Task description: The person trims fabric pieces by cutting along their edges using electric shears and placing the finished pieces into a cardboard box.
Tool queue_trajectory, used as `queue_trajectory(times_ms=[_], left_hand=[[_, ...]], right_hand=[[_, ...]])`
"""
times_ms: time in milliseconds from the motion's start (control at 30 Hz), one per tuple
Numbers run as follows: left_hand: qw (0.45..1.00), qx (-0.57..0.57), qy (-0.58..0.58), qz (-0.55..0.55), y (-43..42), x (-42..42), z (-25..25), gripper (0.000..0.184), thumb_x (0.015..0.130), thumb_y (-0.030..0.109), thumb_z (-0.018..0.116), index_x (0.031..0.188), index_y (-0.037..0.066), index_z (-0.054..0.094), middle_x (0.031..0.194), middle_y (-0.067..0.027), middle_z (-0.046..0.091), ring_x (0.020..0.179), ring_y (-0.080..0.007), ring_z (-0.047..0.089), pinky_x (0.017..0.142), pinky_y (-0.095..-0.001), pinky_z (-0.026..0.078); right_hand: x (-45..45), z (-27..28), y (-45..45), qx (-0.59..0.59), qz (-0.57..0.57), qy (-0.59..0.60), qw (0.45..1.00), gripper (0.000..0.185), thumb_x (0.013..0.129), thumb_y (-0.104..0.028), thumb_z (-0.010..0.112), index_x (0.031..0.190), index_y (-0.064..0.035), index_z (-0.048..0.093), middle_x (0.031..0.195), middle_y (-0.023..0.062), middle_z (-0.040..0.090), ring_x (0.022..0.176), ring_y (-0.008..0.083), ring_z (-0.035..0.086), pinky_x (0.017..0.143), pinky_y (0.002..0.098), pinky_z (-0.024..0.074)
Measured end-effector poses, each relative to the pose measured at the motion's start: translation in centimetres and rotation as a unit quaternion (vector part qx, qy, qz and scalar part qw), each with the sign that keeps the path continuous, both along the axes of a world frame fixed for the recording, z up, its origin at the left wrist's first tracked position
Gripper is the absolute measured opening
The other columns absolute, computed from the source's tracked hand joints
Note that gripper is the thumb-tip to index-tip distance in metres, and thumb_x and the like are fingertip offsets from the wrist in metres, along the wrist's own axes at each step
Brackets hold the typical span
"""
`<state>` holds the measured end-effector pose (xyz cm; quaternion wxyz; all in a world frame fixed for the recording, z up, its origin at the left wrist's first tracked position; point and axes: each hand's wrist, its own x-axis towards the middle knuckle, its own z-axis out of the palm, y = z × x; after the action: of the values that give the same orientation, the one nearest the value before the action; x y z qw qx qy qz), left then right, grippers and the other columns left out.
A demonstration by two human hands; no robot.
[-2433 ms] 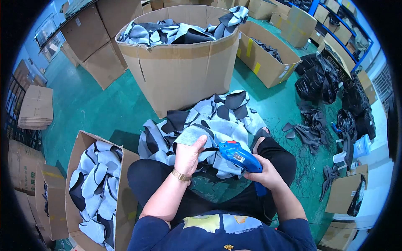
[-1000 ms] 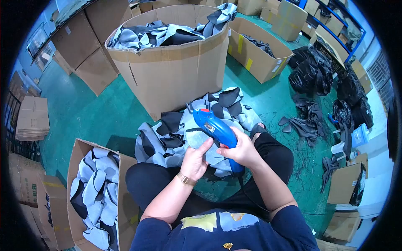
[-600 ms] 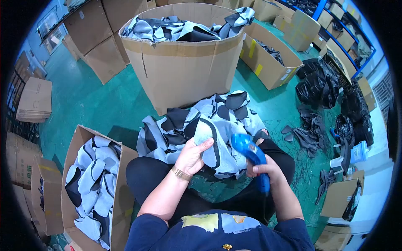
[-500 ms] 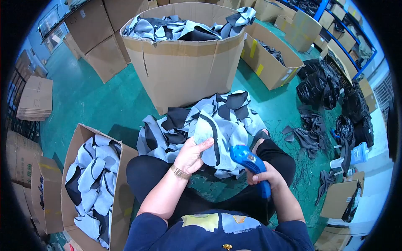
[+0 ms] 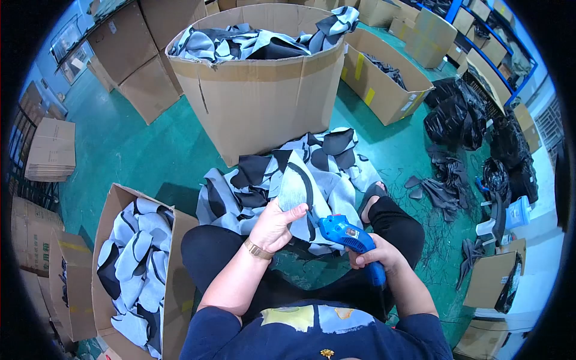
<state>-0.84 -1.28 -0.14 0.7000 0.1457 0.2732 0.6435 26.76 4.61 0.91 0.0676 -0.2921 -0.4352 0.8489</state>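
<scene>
My left hand (image 5: 275, 228) pinches a light grey fabric piece (image 5: 296, 185) with a black curved band, holding it up above my lap. In my right hand (image 5: 379, 255) is a blue handheld power tool (image 5: 348, 234), gripped round its handle. Its head points up and left toward the fabric's lower right edge; I cannot tell whether they touch. From the handle's lower end a dark cord runs down. Just beyond my hands, a heap of grey and black fabric pieces (image 5: 252, 171) lies on the floor between my legs and the large carton.
A large carton (image 5: 258, 102) full of fabric pieces stands ahead. Another carton (image 5: 180, 288) of such pieces is at my left. Black bags (image 5: 456, 114), dark scraps (image 5: 444, 189) and a long carton (image 5: 384, 96) lie to the right. Dark threads litter the green floor (image 5: 414, 246).
The blue power tool has moved slightly left and down along the fabric's edge. The fabric piece has tilted a little and stays in my left hand.
</scene>
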Motion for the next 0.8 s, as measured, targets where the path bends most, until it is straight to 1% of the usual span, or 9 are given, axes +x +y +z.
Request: queue_trajectory(times_ms=[100,267,400,467,567,667,700,733,800], left_hand=[[1.0,0.006,0.003,0.017,0.0,0.2,0.3,0.032,0.083,0.003,0.069,0.114,0.005,0.059,0.106,-0.0025,0.065,0.099,-0.0141,0.061,0.087,-0.0319,0.049],[1.0,0.015,-0.014,0.002,-0.2,0.2,0.5,0.034,0.083,0.002,0.069,0.115,0.005,0.058,0.107,-0.0031,0.065,0.1,-0.0144,0.061,0.088,-0.0329,0.049],[1.0,0.026,-0.007,-0.006,-0.3,0.5,0.5,0.034,0.083,0.002,0.069,0.115,0.006,0.058,0.107,-0.0032,0.065,0.1,-0.0144,0.061,0.088,-0.0322,0.049],[1.0,0.025,0.001,-0.008,-0.3,0.4,0.4,0.033,0.082,0.002,0.069,0.113,0.006,0.059,0.107,-0.0043,0.066,0.1,-0.0161,0.062,0.088,-0.034,0.05],[0.999,0.031,0.008,-0.021,-0.4,0.6,0.4,0.034,0.082,0.003,0.07,0.114,0.007,0.06,0.109,-0.0045,0.065,0.101,-0.0164,0.062,0.088,-0.035,0.05],[0.998,0.04,0.026,-0.043,-0.5,1.1,0.5,0.036,0.082,0.004,0.071,0.116,0.006,0.059,0.112,-0.0043,0.064,0.103,-0.0162,0.061,0.089,-0.0346,0.049],[0.997,0.043,0.034,-0.051,-0.5,1.3,0.5,0.037,0.081,0.005,0.071,0.116,0.006,0.058,0.113,-0.0042,0.064,0.104,-0.0162,0.061,0.09,-0.0344,0.049],[0.996,0.051,0.043,-0.063,-0.6,1.5,0.7,0.038,0.083,0.004,0.07,0.118,0.003,0.057,0.113,-0.0045,0.063,0.105,-0.0146,0.06,0.093,-0.0315,0.046],[0.99,0.052,0.101,-0.084,-0.7,2.2,0.5,0.038,0.082,0.005,0.071,0.118,0.003,0.058,0.112,-0.0039,0.064,0.103,-0.0134,0.059,0.091,-0.0304,0.046]], right_hand=[[-0.5,0.0,-0.3,-0.026,-0.02,0.015,0.999,0.046,0.063,-0.012,0.075,0.104,0.0013,0.058,0.07,0.0064,0.059,0.06,0.0139,0.054,0.06,0.028,0.041],[-1.3,-0.2,-0.9,-0.057,-0.043,0.054,0.996,0.044,0.063,-0.01,0.073,0.103,0.0013,0.058,0.066,0.0069,0.056,0.058,0.0162,0.05,0.059,0.0321,0.0376],[-2.2,-0.2,-1.5,-0.091,-0.075,0.074,0.99,0.044,0.063,-0.012,0.072,0.102,0.0008,0.057,0.062,0.0059,0.052,0.056,0.0178,0.049,0.06,0.0334,0.0384],[-2.7,0.0,-1.7,-0.093,-0.094,0.074,0.988,0.045,0.063,-0.014,0.073,0.102,0.001,0.056,0.061,0.006,0.051,0.056,0.0187,0.049,0.06,0.0338,0.0391],[-3.1,0.3,-0.5,-0.055,-0.123,0.083,0.987,0.048,0.063,-0.018,0.073,0.102,0.002,0.055,0.063,0.0071,0.052,0.057,0.0194,0.051,0.062,0.0332,0.0405],[-4.2,2.8,1.3,0.097,-0.168,0.036,0.98,0.05,0.066,-0.022,0.072,0.104,0.0026,0.052,0.066,0.0066,0.054,0.061,0.0169,0.051,0.061,0.0305,0.0399],[-4.5,3.7,2.0,0.145,-0.175,0.009,0.974,0.051,0.067,-0.023,0.074,0.105,0.0026,0.052,0.068,0.0065,0.057,0.063,0.0152,0.053,0.061,0.0284,0.0405],[-5.0,4.4,2.4,0.173,-0.182,-0.007,0.968,0.049,0.068,-0.022,0.075,0.105,0.0017,0.053,0.073,0.0051,0.058,0.066,0.0131,0.054,0.064,0.0267,0.0414],[-6.4,5.4,2.9,0.227,-0.197,-0.04,0.953,0.047,0.069,-0.018,0.079,0.107,-0.0003,0.056,0.082,0.0023,0.06,0.072,0.0089,0.055,0.07,0.0233,0.0434]])
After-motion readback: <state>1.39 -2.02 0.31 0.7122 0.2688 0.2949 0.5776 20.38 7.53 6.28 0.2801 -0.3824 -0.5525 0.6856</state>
